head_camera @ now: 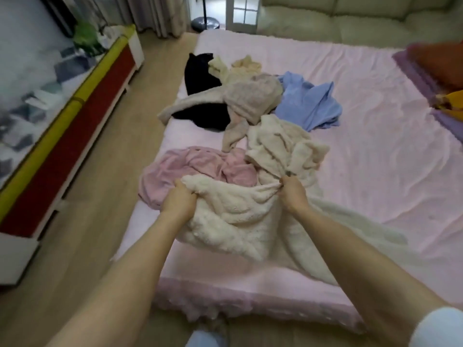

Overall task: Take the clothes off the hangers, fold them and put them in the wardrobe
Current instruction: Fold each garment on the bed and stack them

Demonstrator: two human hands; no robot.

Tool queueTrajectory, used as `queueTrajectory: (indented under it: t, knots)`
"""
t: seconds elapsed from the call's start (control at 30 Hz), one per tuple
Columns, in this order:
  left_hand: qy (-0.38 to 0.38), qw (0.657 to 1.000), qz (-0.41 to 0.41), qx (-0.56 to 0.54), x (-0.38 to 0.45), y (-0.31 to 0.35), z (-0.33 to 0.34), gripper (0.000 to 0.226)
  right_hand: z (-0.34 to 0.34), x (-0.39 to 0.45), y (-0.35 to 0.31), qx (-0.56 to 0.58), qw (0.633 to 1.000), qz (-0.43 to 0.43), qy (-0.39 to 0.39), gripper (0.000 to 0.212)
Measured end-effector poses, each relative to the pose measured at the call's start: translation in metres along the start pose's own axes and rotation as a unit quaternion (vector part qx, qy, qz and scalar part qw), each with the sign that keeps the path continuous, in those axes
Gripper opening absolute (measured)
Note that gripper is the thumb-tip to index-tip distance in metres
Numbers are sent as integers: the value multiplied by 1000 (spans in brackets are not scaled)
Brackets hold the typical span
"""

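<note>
A cream fleece garment (pixel 238 221) lies bunched at the near edge of the pink bed (pixel 375 136). My left hand (pixel 179 200) grips its left upper edge and my right hand (pixel 293 194) pinches its right upper edge, holding the fabric up between them. A pink garment (pixel 190 166) lies crumpled just behind my left hand. Farther back a second cream piece (pixel 283 144), a beige fleece garment (pixel 250 98), a black garment (pixel 200 73) and a blue shirt (pixel 308 103) lie in a loose heap. No hanger or wardrobe shows.
A low red and yellow cabinet (pixel 75 126) runs along the left wall, with a strip of wood floor (pixel 105 171) between it and the bed. Purple and orange pillows (pixel 436 63) sit at the bed's right edge. A pale sofa (pixel 350 18) stands behind the bed.
</note>
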State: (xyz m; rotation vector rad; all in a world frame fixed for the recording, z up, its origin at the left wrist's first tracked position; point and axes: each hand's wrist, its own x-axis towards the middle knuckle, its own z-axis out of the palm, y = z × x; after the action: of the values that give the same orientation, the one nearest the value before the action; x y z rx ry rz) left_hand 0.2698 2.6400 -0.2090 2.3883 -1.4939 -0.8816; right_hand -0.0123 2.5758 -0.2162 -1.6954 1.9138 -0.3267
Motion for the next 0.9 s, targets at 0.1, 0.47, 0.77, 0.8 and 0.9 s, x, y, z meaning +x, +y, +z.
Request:
queueTrajectory:
  t: [0.1,0.47,0.77,0.8,0.9]
  knots:
    - [22,997,-70,11,25,-55,3,57,63,23,-29,-45,995,-59,-68,13]
    - [-43,981,-63,180,67,-49,53,43,152,40,-24,-16,985,-91,-145,24]
    - [-129,931,287,186,66,105,145,41,24,33,148,-40,995,69,-56,20]
    - [-139,929,295,177,65,110,148,42,19,34,160,-52,994,76,-61,21]
    - [-164,912,342,158,56,171,200,41,-28,36,234,-68,989,129,-35,25]
